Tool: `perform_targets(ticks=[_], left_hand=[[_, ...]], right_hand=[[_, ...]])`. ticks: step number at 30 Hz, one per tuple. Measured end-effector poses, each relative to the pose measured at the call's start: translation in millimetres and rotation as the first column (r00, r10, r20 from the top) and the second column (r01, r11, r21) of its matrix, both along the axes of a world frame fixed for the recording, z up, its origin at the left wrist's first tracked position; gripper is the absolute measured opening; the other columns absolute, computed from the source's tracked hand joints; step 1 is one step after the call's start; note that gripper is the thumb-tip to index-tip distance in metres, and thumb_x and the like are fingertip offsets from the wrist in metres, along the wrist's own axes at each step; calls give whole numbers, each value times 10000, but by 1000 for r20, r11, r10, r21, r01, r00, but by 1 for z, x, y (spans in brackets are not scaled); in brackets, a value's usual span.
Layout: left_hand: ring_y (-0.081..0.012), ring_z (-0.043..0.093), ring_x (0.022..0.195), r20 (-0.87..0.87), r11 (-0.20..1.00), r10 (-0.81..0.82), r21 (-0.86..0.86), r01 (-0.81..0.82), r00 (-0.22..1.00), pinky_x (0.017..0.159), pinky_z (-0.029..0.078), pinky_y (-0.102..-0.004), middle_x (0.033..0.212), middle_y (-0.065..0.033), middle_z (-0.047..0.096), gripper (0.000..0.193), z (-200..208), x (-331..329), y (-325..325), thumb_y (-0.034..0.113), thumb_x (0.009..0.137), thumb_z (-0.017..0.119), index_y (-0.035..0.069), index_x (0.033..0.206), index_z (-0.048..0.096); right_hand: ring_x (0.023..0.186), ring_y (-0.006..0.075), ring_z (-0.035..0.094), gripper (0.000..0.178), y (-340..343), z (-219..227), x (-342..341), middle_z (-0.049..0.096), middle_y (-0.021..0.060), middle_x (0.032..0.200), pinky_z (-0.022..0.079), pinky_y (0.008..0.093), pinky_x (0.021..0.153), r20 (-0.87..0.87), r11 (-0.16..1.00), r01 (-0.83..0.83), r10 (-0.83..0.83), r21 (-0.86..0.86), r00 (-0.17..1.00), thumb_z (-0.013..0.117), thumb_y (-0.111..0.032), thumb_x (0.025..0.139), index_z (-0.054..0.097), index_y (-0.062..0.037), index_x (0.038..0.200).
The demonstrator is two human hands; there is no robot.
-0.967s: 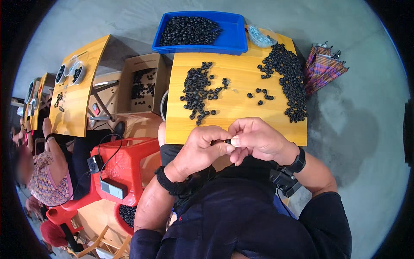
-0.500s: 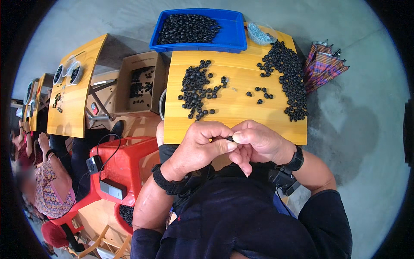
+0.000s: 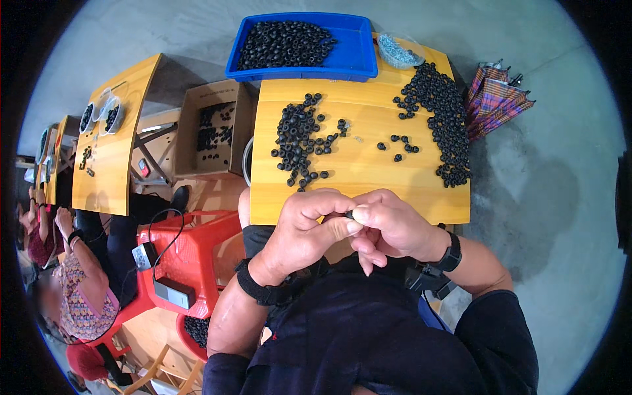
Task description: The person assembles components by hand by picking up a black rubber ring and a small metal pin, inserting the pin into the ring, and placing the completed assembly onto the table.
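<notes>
My left hand (image 3: 308, 227) and my right hand (image 3: 398, 224) meet over the near edge of the wooden table (image 3: 368, 184). Between the thumbs and fingertips of both is a small black round part (image 3: 349, 214), mostly covered by the fingers. Both hands are closed in a pinch; the lower right fingers curl loosely. Beyond them lies a loose heap of black ring-shaped parts (image 3: 294, 141) on the left. A denser spread of the same parts (image 3: 449, 125) runs along the right edge, with a few loose ones (image 3: 398, 157) between. Tiny pale pieces (image 3: 359, 139) lie mid-table.
A blue tray (image 3: 355, 52) with more black parts stands at the far edge, beside a clear bowl (image 3: 401, 60) of small bluish pieces. A plaid umbrella (image 3: 497, 99) is at the right. Leftward are a cardboard box (image 3: 187, 155), a red stool (image 3: 187, 247) and a seated person (image 3: 89, 283).
Both hands have come slightly nearer to my body, still pinching the black part. The fingers of my right hand have shifted a little. The parts on the table look unchanged.
</notes>
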State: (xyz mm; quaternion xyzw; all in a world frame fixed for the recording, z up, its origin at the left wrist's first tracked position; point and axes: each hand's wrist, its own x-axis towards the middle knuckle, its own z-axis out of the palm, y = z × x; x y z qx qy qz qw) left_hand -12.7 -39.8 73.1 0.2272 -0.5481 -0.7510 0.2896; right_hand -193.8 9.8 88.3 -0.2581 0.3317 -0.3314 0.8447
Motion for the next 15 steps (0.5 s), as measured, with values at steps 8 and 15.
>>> perform_targets(ticks=[8,15], left_hand=[[-109,573,677,102,927,-38,-367,73,994,624,453,-242,768,-53,627,231,-12,11,-8,43,816,693,2,1041,656],[-60,526,659,460,989,117,21,-143,880,592,444,-212,740,-5,570,353,-103,22,15,15,822,654,-78,1153,571]], right_hand=[[382,93,486,297,4,-10,14,489,7,544,506,272,433,22,984,119,-123,134,992,452,-232,942,541,-11,764],[573,327,620,300,-16,-116,-41,611,162,626,500,424,567,-810,651,-622,-585,-436,-44,586,-265,838,548,7,717]])
